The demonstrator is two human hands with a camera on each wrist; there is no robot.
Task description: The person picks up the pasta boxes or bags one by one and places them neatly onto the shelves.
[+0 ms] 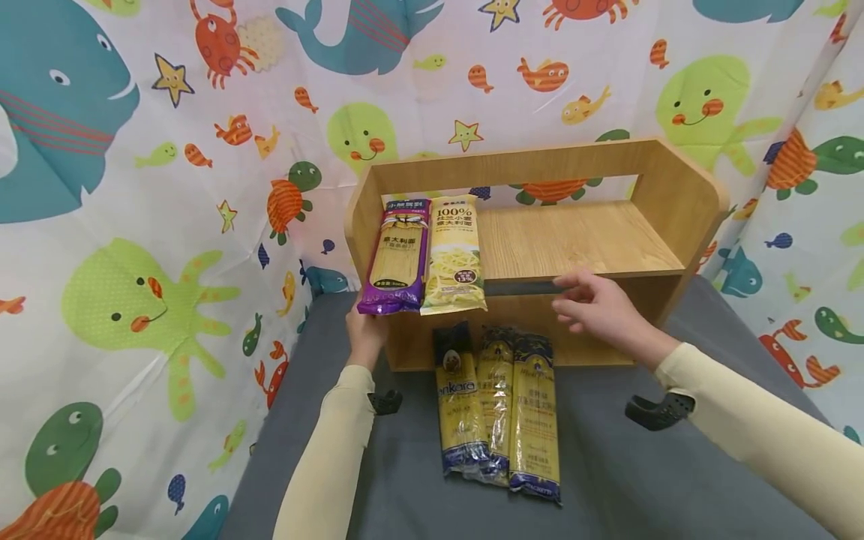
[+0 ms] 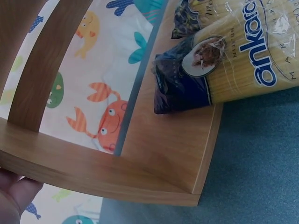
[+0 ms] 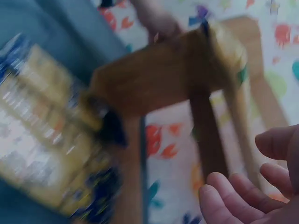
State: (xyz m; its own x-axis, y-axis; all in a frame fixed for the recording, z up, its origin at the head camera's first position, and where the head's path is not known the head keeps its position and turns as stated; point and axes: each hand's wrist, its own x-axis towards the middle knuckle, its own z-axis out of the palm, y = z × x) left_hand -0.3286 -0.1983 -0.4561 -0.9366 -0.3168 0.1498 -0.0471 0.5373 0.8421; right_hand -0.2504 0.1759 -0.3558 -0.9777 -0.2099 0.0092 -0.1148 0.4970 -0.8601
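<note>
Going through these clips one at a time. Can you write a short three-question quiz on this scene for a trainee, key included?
1. How many items are on the upper tier of the wooden shelf?
2. True or false: the right hand is gripping a packet.
3. Fill in: the leftmost lower packet reads "____".

Key:
1. Two: the purple pasta packet and the yellow-and-white pasta packet.
2. False; it holds nothing.
3. ankara

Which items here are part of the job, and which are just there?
Job, apparently:
purple pasta pack
yellow-and-white pasta pack
three pasta packs below
wooden shelf

Just there:
sea-creature backdrop
grey surface underneath
black wrist gear
</note>
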